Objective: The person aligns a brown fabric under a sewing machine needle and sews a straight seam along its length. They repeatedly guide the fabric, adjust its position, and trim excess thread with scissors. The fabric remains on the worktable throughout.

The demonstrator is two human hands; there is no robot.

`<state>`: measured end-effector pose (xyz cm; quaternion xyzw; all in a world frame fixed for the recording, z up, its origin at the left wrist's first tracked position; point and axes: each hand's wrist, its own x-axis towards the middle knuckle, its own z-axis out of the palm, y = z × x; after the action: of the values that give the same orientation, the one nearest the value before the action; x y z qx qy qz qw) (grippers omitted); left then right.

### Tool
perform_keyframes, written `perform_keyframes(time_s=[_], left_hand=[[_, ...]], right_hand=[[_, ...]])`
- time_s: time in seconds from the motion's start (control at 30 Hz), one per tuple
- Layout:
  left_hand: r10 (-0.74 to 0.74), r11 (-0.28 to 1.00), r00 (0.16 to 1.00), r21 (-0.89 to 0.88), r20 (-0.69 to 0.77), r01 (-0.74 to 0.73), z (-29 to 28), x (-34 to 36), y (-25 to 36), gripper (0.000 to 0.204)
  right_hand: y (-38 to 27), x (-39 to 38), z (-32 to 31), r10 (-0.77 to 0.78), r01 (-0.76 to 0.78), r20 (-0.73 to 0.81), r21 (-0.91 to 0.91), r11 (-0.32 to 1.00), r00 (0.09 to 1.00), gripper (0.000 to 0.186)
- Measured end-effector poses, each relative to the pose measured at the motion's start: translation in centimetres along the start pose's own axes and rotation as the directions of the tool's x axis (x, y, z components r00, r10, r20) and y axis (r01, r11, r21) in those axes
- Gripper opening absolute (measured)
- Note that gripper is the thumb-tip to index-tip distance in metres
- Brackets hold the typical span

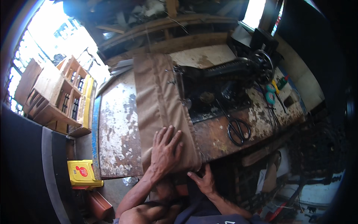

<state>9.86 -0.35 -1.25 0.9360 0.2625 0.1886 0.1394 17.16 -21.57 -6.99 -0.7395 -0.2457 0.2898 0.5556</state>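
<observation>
A long piece of brown fabric [151,97] lies over the worn table, running from its far edge to the near edge, with a seam or fold along its middle. My left hand [166,151] rests flat on its near part, fingers stretched out. At the fabric's near right corner is my right hand [205,182], thumb and forefinger spread apart; its other fingers are hard to see. The black sewing machine [220,72] stands just right of the cloth, its needle end beside the fabric's right edge. Black-handled scissors [238,130] lie to the right of the fabric.
On the table's [115,149] right side are teal thread spools [270,93], a yellow-handled screwdriver [276,87] and a green bottle [283,81]. A wooden rack [63,93] and a yellow container [82,173] stand to the left.
</observation>
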Motion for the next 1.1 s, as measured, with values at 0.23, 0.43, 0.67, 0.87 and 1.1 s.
perform_keyframes(time_s=[0.23,0.43,0.67,0.87,1.1], left_hand=[[-0.001,1.000,1.000,-0.029,0.007,0.001,-0.1,-0.1,-0.2,0.046],[0.023,1.000,1.000,-0.016,-0.012,-0.023,-0.1,0.1,-0.7,0.048],[0.025,0.999,1.000,-0.022,0.006,-0.025,-0.8,0.0,-0.2,0.050],[0.275,0.960,0.930,-0.022,0.245,-0.278,-2.1,-1.2,1.4,0.062],[0.279,0.960,0.920,-0.042,0.276,-0.278,-2.1,-1.6,1.9,0.062]], right_hand=[[4.1,-1.5,-0.3,0.092,-0.200,0.306,0.344,0.918,0.948,0.045],[3.6,-2.4,-1.6,0.018,-0.051,0.218,0.146,0.988,0.976,0.038],[-1.7,-4.6,-9.0,0.170,-0.143,0.314,-0.107,0.984,0.934,0.029],[-6.5,-4.0,-6.5,0.184,-0.215,0.140,0.260,0.941,0.973,0.037],[-8.6,-1.3,-4.4,0.005,0.002,0.093,-0.065,0.998,0.996,0.031]])
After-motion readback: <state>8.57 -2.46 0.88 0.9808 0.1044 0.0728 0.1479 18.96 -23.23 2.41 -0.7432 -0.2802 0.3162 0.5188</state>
